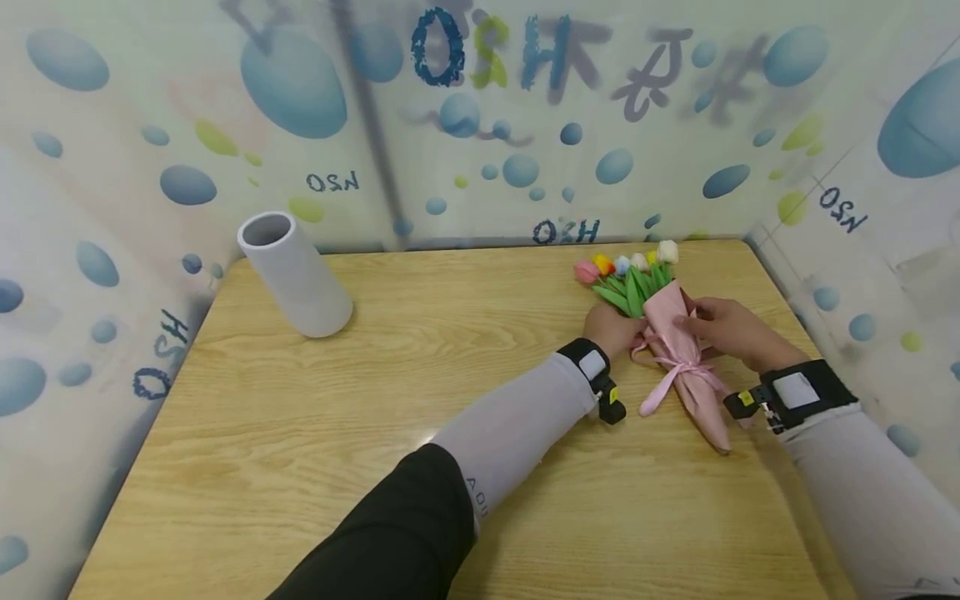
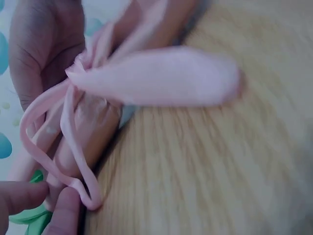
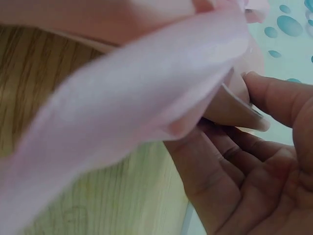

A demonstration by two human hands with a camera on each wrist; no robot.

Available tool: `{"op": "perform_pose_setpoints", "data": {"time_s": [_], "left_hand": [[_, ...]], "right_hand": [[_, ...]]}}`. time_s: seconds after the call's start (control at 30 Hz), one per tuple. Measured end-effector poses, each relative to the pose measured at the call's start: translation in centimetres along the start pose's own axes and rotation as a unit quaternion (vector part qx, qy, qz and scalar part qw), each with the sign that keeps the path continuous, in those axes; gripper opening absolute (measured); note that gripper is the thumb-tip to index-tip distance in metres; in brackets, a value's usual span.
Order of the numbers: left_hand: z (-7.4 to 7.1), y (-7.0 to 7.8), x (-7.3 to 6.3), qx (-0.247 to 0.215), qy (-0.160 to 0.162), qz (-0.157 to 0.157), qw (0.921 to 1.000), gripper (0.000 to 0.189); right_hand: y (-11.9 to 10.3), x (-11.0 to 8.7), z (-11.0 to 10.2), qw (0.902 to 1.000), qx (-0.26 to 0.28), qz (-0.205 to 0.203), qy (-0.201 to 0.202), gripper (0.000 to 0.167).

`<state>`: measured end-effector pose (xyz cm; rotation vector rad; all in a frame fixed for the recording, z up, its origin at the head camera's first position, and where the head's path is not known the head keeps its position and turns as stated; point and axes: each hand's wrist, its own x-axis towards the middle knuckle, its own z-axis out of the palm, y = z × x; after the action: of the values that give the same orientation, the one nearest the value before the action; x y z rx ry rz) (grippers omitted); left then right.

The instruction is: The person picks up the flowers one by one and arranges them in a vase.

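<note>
A bouquet of tulips in pink wrapping point(image 1: 667, 312) lies on the right part of the table, its flower heads toward the back wall. Its blooms are pink, orange, blue and white above green leaves point(image 1: 633, 289). A pink ribbon point(image 1: 681, 367) is tied in a bow round the wrap. My left hand point(image 1: 611, 329) holds the wrap's left side just below the leaves; in the left wrist view, its fingertips point(image 2: 66, 203) are at a ribbon loop. My right hand point(image 1: 738, 331) pinches the wrap's right side between thumb and fingers; ribbon point(image 3: 142, 83) crosses that wrist view.
A white cylindrical vase point(image 1: 296, 275) stands at the back left of the wooden table point(image 1: 375, 400). Bubble-patterned curtains point(image 1: 487, 167) enclose the table at the back and on both sides.
</note>
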<state>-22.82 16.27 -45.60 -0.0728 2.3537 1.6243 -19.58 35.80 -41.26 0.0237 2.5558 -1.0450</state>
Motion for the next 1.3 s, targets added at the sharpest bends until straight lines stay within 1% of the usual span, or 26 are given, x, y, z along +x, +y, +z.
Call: {"op": "perform_pose_setpoints", "data": {"time_s": [0.13,0.2,0.3,0.33,0.5,0.73,0.87,1.03,1.13,1.3], "left_hand": [[0.4,0.0,0.1,-0.037,-0.015,-0.038,0.9985,0.016],[0.5,-0.1,0.3,-0.053,-0.019,-0.05,0.9972,0.017],[0.6,-0.2,0.6,-0.075,-0.026,-0.062,0.9949,0.015],[0.5,-0.2,0.6,-0.072,-0.026,-0.061,0.9952,0.014],[-0.2,-0.2,0.3,-0.089,-0.028,-0.059,0.9939,0.012],[-1.6,-0.3,-0.3,-0.085,-0.032,-0.052,0.9945,0.012],[-2.5,-0.7,-0.4,-0.08,-0.039,-0.058,0.9944,0.013],[-3.8,-1.4,-0.1,-0.066,-0.051,-0.058,0.9948,0.013],[-4.8,-1.7,0.0,-0.055,-0.056,-0.05,0.9957,0.014],[-6.7,-2.1,-0.5,-0.029,-0.064,-0.015,0.9974,0.018]], "right_hand": [[0.1,0.0,0.2,1.0,0.005,-0.003,0.002,0.059],[0.1,0.0,0.2,1.0,0.004,-0.003,0.003,0.058],[0.1,-0.1,0.2,1.0,0.003,-0.004,0.003,0.059],[0.0,-0.1,0.2,1.0,0.002,-0.003,0.002,0.06],[-0.4,0.0,0.5,1.0,0.006,-0.002,-0.006,0.064],[-1.1,0.0,1.2,0.9995,0.026,-0.01,-0.015,0.069],[-1.6,0.2,1.9,0.999,0.037,-0.016,-0.02,0.067],[-2.3,0.4,2.9,0.9977,0.057,-0.031,-0.021,0.062],[-2.7,0.7,3.5,0.9968,0.069,-0.035,-0.021,0.058],[-3.5,1.1,4.6,0.9956,0.08,-0.041,-0.025,0.055]]}}
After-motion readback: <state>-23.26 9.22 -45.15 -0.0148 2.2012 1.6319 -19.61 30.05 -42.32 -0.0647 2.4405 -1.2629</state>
